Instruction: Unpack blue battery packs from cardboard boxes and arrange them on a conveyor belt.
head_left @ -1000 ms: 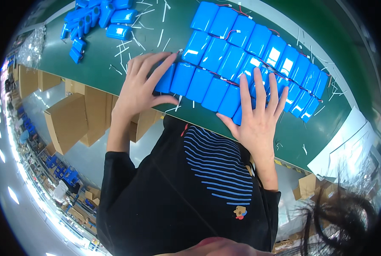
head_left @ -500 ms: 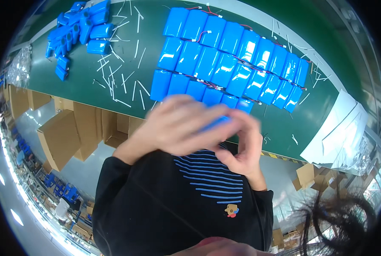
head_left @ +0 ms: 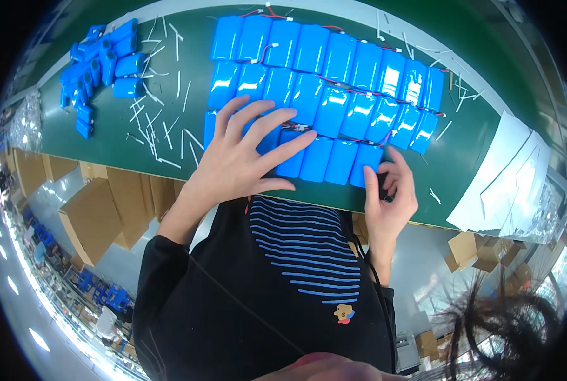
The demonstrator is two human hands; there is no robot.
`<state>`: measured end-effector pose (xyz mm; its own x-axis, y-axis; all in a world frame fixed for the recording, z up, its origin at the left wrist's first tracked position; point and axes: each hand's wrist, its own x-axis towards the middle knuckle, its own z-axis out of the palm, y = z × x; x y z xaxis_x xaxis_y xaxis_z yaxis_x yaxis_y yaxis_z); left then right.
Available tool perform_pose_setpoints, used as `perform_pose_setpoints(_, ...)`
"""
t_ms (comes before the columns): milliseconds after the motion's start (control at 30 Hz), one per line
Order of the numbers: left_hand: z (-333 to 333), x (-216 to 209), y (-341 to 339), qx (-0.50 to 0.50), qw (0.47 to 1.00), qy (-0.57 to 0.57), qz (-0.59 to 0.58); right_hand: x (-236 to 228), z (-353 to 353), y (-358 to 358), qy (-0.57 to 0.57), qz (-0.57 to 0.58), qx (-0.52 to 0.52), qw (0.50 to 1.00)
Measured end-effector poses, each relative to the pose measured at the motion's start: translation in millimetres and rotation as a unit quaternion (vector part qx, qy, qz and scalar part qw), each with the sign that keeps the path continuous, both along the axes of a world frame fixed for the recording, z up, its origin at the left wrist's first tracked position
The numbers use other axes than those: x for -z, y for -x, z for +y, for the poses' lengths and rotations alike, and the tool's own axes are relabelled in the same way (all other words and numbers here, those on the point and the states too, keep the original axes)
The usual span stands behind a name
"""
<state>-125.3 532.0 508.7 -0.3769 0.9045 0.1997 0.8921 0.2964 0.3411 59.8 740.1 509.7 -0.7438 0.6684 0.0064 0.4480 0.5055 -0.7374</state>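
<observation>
**Two hands at the near row of blue battery packs**

The left hand (head_left: 245, 155) lies flat with its fingers spread, palm down on the left end of the near row of blue battery packs (head_left: 325, 159), close to the near edge of the green table (head_left: 137, 143). It presses on the packs rather than closing around anything. The right hand (head_left: 388, 187) is at the right end of the same row, its fingers curled against the last pack there and around something small and dark; what that is cannot be told.

The packs lie side by side in three rows (head_left: 334, 76) that run from the middle of the table toward its right edge, touching one another, with thin red and black leads (head_left: 360, 95) showing between the rows. Toward the far left corner sits a loose heap of smaller blue cells (head_left: 99, 60). Between that heap and the rows, white strips (head_left: 160, 117) are scattered over the table. At the right edge lie white sheets (head_left: 509, 181). Below the near edge, brown cardboard boxes (head_left: 96, 216) stand on the floor.
</observation>
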Motion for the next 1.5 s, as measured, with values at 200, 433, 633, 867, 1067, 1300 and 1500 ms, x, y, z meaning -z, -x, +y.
perform_pose_setpoints(200, 6.0, 6.8, 12.9, 0.038, 0.998, 0.051, 0.026, 7.8, 0.8, -2.9, -0.019, -0.008, -0.021, 1.0)
perform_pose_setpoints(433, -3.2, 7.8, 2.5, 0.028, 0.992, 0.124, 0.012, 8.2, 5.8, 0.2, -0.218, 0.028, -0.133, 0.966)
perform_pose_setpoints(633, -15.1, -2.2, 17.5, 0.036, 0.999, 0.037, 0.016, 15.2, 6.6, 8.8, -0.237, 0.03, -0.106, 0.965)
perform_pose_setpoints(867, -122.1, -7.6, 109.9, -0.335, 0.921, -0.147, 0.133, -12.4, 15.9, 24.2, -0.15, 0.101, -0.075, 0.981)
perform_pose_setpoints(1067, -153.4, 17.4, 113.5, -0.496, 0.858, -0.116, 0.068, -62.4, -42.9, 171.7, -0.107, 0.186, -0.424, 0.88)
perform_pose_setpoints(1300, -135.9, 16.1, 93.0, -0.445, 0.855, -0.265, 0.003, -5.1, -144.6, 351.8, -0.191, 0.078, -0.47, 0.858)
perform_pose_setpoints(1500, -150.9, 17.7, 62.9, -0.451, 0.833, -0.308, 0.092, 7.7, -166.5, 363.2, -0.27, 0.069, -0.488, 0.827)
